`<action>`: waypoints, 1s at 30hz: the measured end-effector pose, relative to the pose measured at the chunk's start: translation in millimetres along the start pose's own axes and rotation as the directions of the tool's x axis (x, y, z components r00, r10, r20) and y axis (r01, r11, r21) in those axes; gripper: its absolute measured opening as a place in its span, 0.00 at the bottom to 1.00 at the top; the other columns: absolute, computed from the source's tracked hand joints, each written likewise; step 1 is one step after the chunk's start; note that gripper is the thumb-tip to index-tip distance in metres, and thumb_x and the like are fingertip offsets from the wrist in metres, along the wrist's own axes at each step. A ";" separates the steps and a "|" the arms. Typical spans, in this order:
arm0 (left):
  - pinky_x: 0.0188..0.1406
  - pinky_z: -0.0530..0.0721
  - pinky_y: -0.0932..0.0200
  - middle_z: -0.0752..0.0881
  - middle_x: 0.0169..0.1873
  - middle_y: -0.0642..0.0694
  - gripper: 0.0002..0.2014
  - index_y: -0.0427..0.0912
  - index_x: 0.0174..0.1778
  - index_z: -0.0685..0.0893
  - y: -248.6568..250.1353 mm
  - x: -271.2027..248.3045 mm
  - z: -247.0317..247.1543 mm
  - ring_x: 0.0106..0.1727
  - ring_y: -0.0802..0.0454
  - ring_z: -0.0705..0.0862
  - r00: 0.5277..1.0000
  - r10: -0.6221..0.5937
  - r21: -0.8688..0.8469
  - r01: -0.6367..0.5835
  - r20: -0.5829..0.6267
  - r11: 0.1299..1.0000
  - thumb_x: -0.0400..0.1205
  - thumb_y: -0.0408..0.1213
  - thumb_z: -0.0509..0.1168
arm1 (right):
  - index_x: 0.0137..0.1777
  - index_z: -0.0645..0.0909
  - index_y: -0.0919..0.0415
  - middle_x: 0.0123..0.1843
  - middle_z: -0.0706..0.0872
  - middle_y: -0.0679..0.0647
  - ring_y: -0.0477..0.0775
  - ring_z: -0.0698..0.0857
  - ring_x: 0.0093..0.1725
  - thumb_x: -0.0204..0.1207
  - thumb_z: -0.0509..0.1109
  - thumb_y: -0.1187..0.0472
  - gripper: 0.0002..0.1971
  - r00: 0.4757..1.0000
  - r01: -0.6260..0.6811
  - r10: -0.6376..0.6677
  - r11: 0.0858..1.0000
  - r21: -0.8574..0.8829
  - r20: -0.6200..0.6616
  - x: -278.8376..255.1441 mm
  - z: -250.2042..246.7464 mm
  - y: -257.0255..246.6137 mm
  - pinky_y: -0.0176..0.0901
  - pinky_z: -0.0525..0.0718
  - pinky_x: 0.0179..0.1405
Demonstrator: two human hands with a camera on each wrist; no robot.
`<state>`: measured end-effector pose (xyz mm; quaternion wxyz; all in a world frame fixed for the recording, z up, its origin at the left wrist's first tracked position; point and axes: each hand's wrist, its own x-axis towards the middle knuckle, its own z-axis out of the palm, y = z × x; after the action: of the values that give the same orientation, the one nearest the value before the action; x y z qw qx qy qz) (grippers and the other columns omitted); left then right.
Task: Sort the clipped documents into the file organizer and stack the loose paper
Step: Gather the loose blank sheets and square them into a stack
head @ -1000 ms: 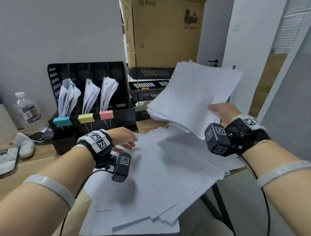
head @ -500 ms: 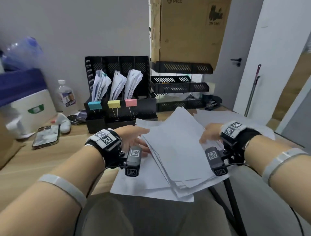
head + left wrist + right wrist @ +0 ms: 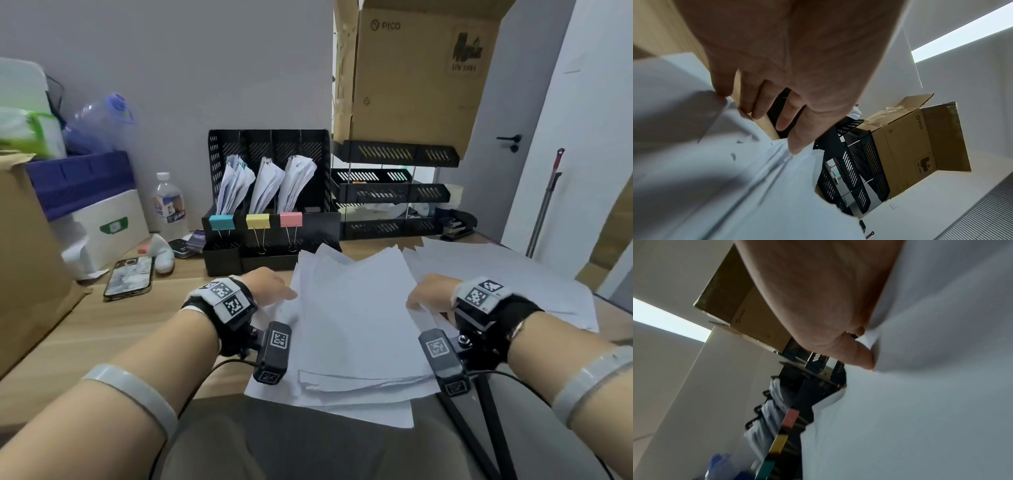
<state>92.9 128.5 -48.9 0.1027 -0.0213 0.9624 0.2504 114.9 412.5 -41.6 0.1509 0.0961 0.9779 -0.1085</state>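
A stack of loose white paper (image 3: 356,318) lies on the wooden desk (image 3: 102,335) in front of me and overhangs its near edge. My left hand (image 3: 277,291) touches the stack's left edge with straight fingers (image 3: 795,142). My right hand (image 3: 416,303) holds the right edge. Its thumb (image 3: 859,356) presses on the paper (image 3: 920,386), which hides the other fingers. Behind stands the black file organizer (image 3: 270,144) with three clipped documents, clipped blue (image 3: 222,222), yellow (image 3: 257,221) and pink (image 3: 291,219).
More sheets (image 3: 496,274) lie spread at the right. Black letter trays (image 3: 390,195) carry a cardboard box (image 3: 411,75); a stapler (image 3: 457,224) sits beside them. A phone (image 3: 128,277), a water bottle (image 3: 168,205) and boxes (image 3: 78,185) occupy the left.
My right hand has brought the raised sheaf of paper down onto the pile in front of me. My left hand has moved to the stack's left edge.
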 end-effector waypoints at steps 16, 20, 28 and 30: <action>0.48 0.85 0.54 0.87 0.41 0.44 0.25 0.38 0.57 0.84 10.8 18.9 -2.2 0.49 0.41 0.88 0.996 -0.086 0.137 0.085 0.001 0.987 0.74 0.52 0.79 | 0.33 0.67 0.59 0.30 0.69 0.52 0.52 0.68 0.27 0.70 0.64 0.68 0.09 0.994 0.069 -0.040 0.944 0.322 -0.097 -17.9 28.6 -17.4 0.37 0.62 0.25; 0.47 0.87 0.52 0.88 0.42 0.42 0.23 0.38 0.55 0.84 -1.4 22.6 -7.4 0.44 0.42 0.88 0.991 -0.126 -0.037 0.128 0.032 0.991 0.73 0.49 0.80 | 0.32 0.65 0.58 0.28 0.65 0.51 0.52 0.64 0.26 0.68 0.63 0.69 0.10 0.994 0.093 -0.061 0.921 0.378 -0.096 -15.4 32.2 -12.9 0.39 0.59 0.25; 0.65 0.87 0.43 0.92 0.55 0.47 0.21 0.47 0.62 0.88 -0.2 17.3 -2.1 0.56 0.44 0.91 0.986 0.135 -0.197 -0.113 0.099 0.974 0.73 0.41 0.81 | 0.29 0.62 0.57 0.27 0.63 0.52 0.53 0.62 0.27 0.67 0.65 0.69 0.15 0.994 0.084 -0.049 0.905 0.416 -0.093 -5.6 34.2 -10.4 0.40 0.59 0.27; 0.64 0.87 0.44 0.92 0.55 0.46 0.20 0.45 0.62 0.89 0.2 16.3 -1.4 0.55 0.44 0.91 0.983 0.157 -0.165 -0.141 0.091 0.976 0.74 0.41 0.80 | 0.29 0.62 0.57 0.27 0.63 0.52 0.53 0.63 0.26 0.67 0.66 0.68 0.15 0.996 0.072 -0.041 0.904 0.421 -0.082 -3.0 33.5 -10.7 0.41 0.60 0.27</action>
<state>76.7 128.2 -51.0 0.1314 0.0560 0.9319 0.3334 124.6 393.6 -69.8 0.0882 0.1021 0.9382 -0.3188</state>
